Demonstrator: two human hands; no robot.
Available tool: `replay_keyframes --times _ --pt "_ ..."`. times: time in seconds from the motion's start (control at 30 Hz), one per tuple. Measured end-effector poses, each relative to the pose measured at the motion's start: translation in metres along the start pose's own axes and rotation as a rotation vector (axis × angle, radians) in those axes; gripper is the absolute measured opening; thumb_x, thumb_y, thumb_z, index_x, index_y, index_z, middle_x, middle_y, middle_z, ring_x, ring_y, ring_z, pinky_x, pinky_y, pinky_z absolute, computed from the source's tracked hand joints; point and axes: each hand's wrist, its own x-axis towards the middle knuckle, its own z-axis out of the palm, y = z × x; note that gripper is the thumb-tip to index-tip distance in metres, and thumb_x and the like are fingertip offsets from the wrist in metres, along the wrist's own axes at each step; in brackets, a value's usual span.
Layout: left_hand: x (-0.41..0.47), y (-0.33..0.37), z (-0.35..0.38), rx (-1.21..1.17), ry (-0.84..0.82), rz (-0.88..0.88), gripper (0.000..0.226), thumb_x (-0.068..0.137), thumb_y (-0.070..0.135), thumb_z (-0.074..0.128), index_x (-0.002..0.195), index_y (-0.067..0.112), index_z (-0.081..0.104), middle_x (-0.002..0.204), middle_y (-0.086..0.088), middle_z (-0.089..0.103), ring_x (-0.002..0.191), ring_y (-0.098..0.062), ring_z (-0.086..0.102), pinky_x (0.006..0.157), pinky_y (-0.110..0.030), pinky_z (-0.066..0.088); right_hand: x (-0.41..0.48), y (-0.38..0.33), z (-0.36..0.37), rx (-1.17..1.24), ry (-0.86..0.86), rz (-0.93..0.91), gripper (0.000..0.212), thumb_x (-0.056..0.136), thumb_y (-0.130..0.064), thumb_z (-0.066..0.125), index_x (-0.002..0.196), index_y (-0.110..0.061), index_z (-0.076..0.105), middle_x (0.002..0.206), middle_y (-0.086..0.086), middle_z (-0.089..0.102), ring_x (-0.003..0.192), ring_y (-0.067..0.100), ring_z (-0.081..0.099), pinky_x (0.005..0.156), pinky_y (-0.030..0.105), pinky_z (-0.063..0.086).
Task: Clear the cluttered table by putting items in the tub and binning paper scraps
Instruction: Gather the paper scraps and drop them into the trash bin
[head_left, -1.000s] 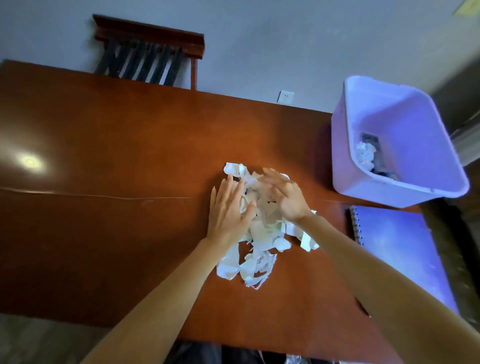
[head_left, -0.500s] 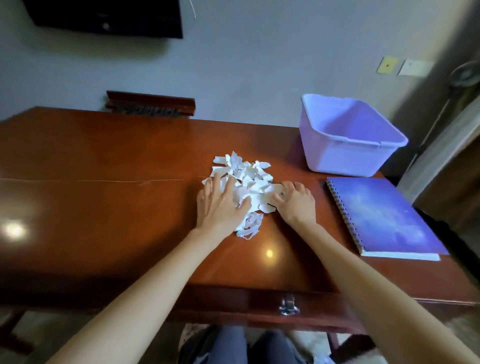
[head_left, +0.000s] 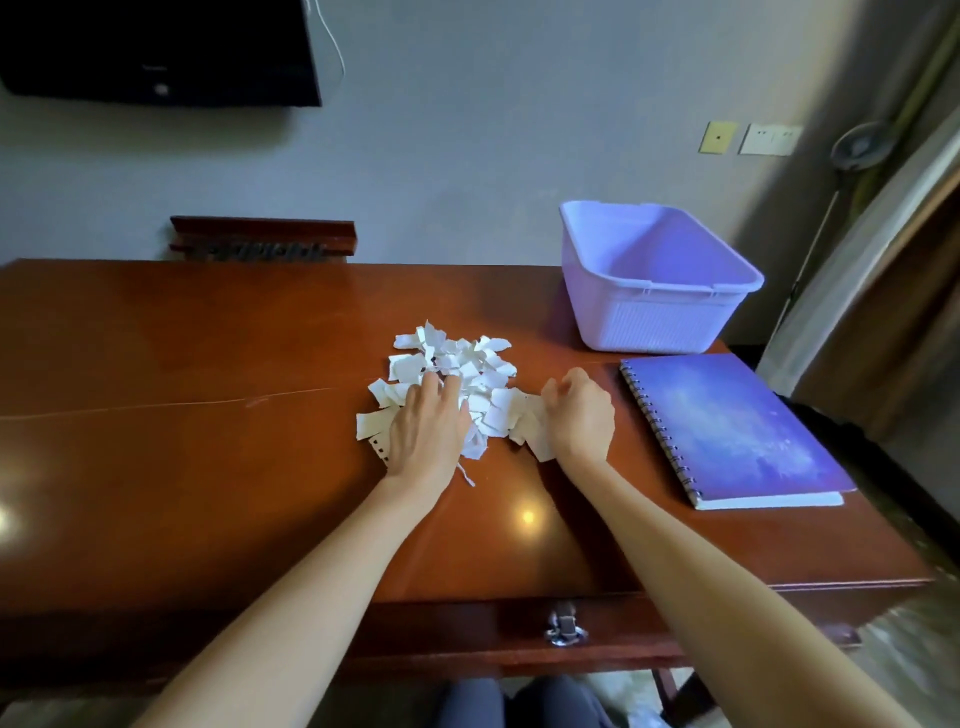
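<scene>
Since the earlier frame, the right hand (head_left: 579, 415) has changed from flat to curled; its fingers now close round paper scraps (head_left: 457, 358) at the heap's right edge.

Head view: the left hand (head_left: 428, 431) lies flat, fingers straight, pressing the heap's near left part. The heap sits mid-table (head_left: 182, 441), left of the spiral notebook (head_left: 737, 426). The lilac tub (head_left: 654, 317) stands at the far right, just behind the notebook.
</scene>
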Motion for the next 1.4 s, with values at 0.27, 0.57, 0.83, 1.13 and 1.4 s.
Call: replay_keyframes --times 0.27,0.57,0.83,1.13,1.4 --pt "0.017 -0.003 0.005 -0.161 0.07 -0.039 0.026 0.063 0.011 0.086 0.065 0.001 0.062 0.039 -0.001 0.036 0.027 -0.019 0.051 0.031 -0.013 0.026 0.017 -0.005 -0.012 0.328 0.127 0.169 0.038 0.082 -0.013 0.046 0.047 -0.014 0.032 0.05 0.005 0.043 0.058 0.023 0.041 0.059 0.032 0.034" --pt "0.035 0.043 -0.043 -0.653 0.202 -0.186 0.033 0.098 0.023 0.045 0.083 -0.002 0.059 0.062 -0.012 0.055 0.063 -0.033 0.057 0.051 -0.031 0.038 0.027 -0.024 -0.061 0.988 0.083 0.675 0.032 0.081 -0.007 0.047 0.05 -0.01 0.042 0.034 0.0 0.046 0.046 0.017 0.033 0.043 0.023 0.027" --pt "-0.028 0.158 -0.1 -1.084 0.054 -0.149 0.053 0.093 0.013 0.052 0.05 0.02 0.023 0.044 0.0 0.028 0.043 -0.015 0.031 0.05 -0.028 0.016 -0.021 0.028 -0.159 1.319 0.087 0.701 0.026 0.087 -0.008 0.046 0.063 -0.013 0.04 0.043 0.001 0.045 0.027 0.01 0.031 0.04 0.017 0.028" --pt "-0.196 0.281 -0.041 -1.155 -0.589 -0.092 0.043 0.09 0.025 0.052 0.052 0.017 0.034 0.055 -0.011 0.05 0.08 -0.042 0.056 0.08 -0.044 0.043 -0.15 0.198 -0.238 1.416 0.365 0.972 0.028 0.085 -0.01 0.048 0.059 -0.016 0.039 0.036 -0.005 0.044 0.024 0.005 0.024 0.031 0.01 0.027" --pt "-0.279 0.298 0.074 -0.791 -1.121 -0.338 0.031 0.096 0.024 0.043 0.084 -0.001 0.059 0.078 -0.017 0.059 0.067 -0.026 0.047 0.061 -0.026 0.032 -0.216 0.347 -0.146 1.165 0.39 1.538 0.034 0.089 -0.009 0.042 0.057 -0.013 0.033 0.055 0.003 0.04 0.039 0.014 0.033 0.045 0.022 0.027"
